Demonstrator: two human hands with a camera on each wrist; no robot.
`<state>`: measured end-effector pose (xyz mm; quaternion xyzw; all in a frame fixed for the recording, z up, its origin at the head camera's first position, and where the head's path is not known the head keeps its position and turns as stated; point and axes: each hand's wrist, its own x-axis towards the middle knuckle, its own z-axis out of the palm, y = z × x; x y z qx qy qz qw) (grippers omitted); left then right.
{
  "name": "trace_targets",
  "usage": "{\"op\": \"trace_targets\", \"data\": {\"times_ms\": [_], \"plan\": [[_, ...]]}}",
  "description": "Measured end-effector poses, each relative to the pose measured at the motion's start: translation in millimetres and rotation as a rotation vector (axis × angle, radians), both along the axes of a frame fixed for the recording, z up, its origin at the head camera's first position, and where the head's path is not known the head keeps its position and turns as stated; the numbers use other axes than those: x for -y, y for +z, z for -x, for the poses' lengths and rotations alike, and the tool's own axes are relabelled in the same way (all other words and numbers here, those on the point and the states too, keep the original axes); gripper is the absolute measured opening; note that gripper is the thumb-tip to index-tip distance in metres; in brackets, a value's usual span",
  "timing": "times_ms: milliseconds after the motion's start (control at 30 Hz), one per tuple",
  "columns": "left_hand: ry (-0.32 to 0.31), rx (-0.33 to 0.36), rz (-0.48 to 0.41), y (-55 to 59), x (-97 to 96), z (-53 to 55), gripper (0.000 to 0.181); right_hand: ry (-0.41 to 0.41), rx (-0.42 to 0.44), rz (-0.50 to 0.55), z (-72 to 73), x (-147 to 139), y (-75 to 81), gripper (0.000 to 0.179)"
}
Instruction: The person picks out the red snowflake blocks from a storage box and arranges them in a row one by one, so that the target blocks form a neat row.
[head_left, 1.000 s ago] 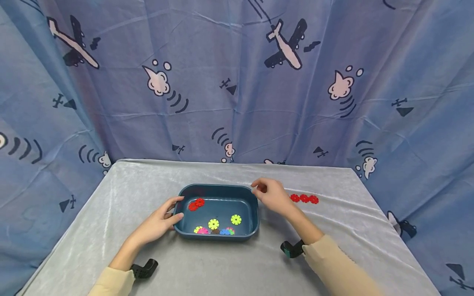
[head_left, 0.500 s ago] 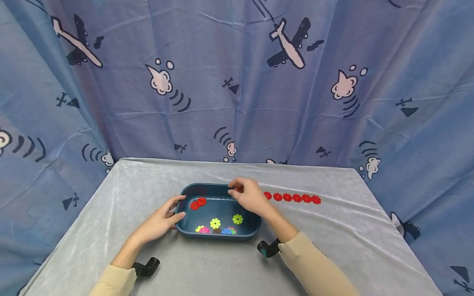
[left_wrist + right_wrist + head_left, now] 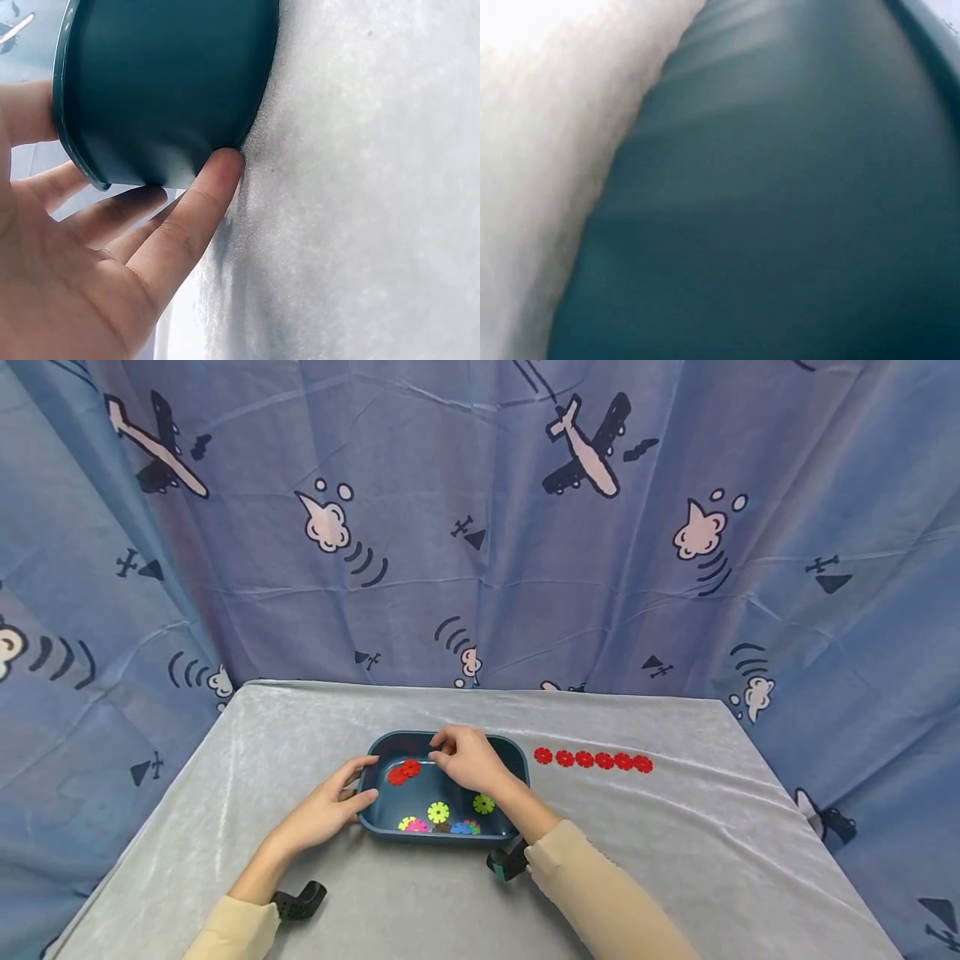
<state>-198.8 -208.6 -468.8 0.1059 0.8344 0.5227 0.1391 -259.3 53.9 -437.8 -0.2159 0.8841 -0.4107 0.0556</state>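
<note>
A dark teal plastic tub [image 3: 444, 838] sits on the table, with my left hand [image 3: 322, 810] gripping its left end. In the left wrist view, fingers [image 3: 180, 232] lie along the tub's outer wall [image 3: 172, 82]. My right hand [image 3: 471, 762] is over the tub's inside, thumb and forefinger slightly apart, with nothing visible between them. Two overlapping red notched discs [image 3: 403, 772] lie inside, left of that hand. Yellow discs [image 3: 438, 812] and a cluster with pink [image 3: 417, 826], brown and blue [image 3: 461, 829] lie nearer the front wall. The right wrist view shows only the tub's outer side [image 3: 765, 187].
Several red notched discs [image 3: 584, 759] lie in a row on the pale cloth-covered table [image 3: 675, 860], right of the tub. A blue patterned curtain [image 3: 420, 527] hangs behind the table and along both sides.
My right hand has moved left, from beside the row of red discs to over the tub, uncovering the row's left end. My left hand keeps its grip on the tub.
</note>
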Motion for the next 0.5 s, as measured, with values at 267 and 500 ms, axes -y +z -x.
{"op": "trace_targets", "data": {"times_ms": [267,500], "plan": [[0.009,0.017,-0.002,-1.1,0.0,-0.1,0.058,0.006,0.040,-0.071,6.2,21.6,-11.4,0.023],[0.008,0.011,-0.014,-4.1,-0.6,1.3,0.058,0.011,0.080,-0.132,9.5,30.8,-24.4,0.025]]}}
